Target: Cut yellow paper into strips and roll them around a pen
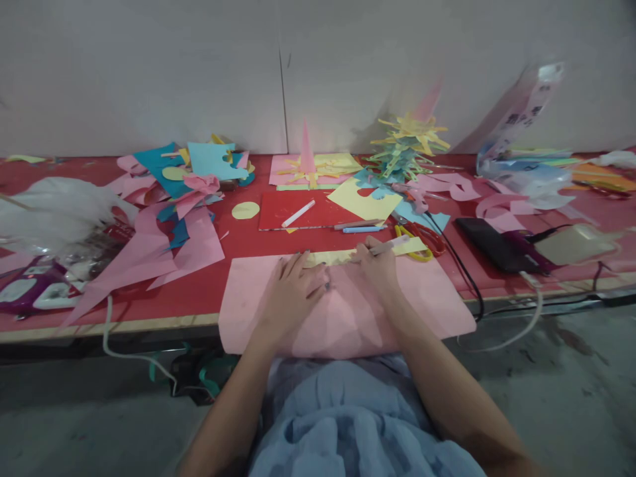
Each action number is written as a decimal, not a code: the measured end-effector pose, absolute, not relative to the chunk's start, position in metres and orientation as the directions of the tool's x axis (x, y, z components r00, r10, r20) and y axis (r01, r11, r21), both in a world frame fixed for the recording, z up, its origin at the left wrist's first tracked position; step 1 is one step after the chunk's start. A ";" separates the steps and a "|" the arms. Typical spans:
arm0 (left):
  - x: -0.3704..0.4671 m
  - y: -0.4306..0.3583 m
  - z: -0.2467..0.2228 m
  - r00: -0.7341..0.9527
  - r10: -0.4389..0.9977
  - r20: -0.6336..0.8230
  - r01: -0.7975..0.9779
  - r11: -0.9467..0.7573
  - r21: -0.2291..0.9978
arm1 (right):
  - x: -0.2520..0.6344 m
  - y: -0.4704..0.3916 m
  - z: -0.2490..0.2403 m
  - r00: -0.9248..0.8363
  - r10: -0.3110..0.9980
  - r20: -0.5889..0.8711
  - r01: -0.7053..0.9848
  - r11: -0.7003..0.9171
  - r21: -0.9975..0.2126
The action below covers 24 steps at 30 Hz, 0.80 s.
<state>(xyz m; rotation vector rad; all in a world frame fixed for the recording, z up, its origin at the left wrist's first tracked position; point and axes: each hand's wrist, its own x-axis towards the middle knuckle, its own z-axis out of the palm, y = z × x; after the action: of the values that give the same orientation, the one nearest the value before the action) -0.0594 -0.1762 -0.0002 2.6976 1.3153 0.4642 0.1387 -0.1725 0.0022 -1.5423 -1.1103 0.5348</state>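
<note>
A large pink paper sheet point(427, 298) lies in front of me and hangs over the table's front edge. My left hand point(291, 291) rests on it with the fingers stretched out, fingertips by a narrow yellow paper strip point(340, 257). My right hand point(376, 268) is closed around a pale pen point(397, 243), whose tip points down toward the strip. The tip itself is hidden by the fingers. Just beyond the right hand lie scissors with yellow handles point(422, 255) and a red-handled pair point(437, 240).
Pink and blue paper scraps point(169, 245) lie left, beside a plastic bag point(59, 205). A red sheet point(278, 205) carries a white pen point(299, 213). Behind stand a pink cone point(307, 149) and a layered paper tree point(407, 149). A black phone point(489, 245) and cables are at right.
</note>
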 end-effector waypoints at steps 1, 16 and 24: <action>-0.060 -0.177 0.000 0.580 0.783 0.225 0.750 -0.621 0.228 | 0.137 -0.174 0.003 0.479 0.843 0.244 0.375 0.055 -0.925; -0.060 -0.184 -0.007 0.093 0.912 0.400 0.791 -0.312 0.527 | 0.138 -0.177 0.001 0.572 0.565 0.594 0.573 0.243 -0.783; -0.061 -0.184 -0.008 0.126 0.905 0.406 0.781 -0.343 0.522 | 0.131 -0.180 0.009 0.490 0.639 0.593 0.541 0.311 -0.781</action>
<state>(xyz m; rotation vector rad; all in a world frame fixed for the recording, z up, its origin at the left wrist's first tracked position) -0.0612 -0.1839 -0.0079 2.2131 1.6817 1.0158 0.1312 -0.1799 0.0089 -1.3393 -1.1514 0.0879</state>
